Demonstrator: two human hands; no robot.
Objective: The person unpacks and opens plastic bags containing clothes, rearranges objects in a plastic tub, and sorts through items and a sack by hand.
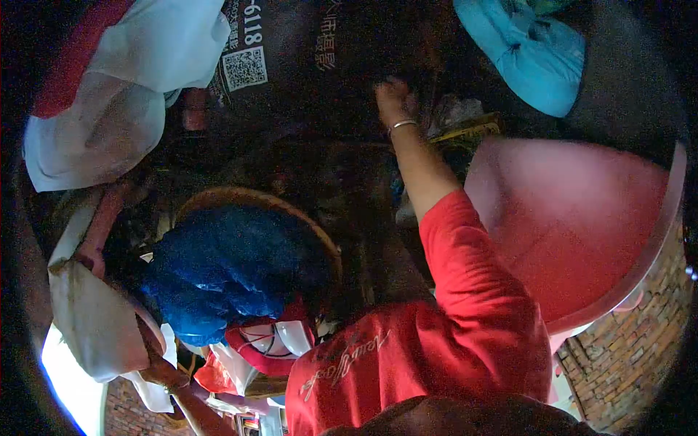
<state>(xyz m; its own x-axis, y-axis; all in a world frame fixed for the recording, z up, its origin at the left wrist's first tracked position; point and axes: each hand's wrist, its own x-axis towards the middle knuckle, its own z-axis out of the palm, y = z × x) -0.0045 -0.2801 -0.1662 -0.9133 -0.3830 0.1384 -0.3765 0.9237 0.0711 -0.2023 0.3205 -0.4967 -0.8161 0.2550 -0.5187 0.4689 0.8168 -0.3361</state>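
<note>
My left hand (161,372), with a bracelet at the wrist, is at the lower left. It grips the edge of a beige sack-like cloth (94,320) that hangs beside it, and part of the fingers is hidden. My right arm, in a red sleeve, stretches up to the middle of the view. There my right hand (395,102) is closed in front of dark material, and the dimness hides whatever it may hold. Just below that hand lie crumpled clear plastic (462,112) and a yellow-edged packet (472,131).
A large pink-red basin (574,240) stands at the right. Left of centre, a blue plastic bag (225,261) fills a round basket (240,192). Whitish bags (102,131) hang at upper left, a turquoise bag (538,62) at upper right. A dark printed sheet (291,43) bears a QR code.
</note>
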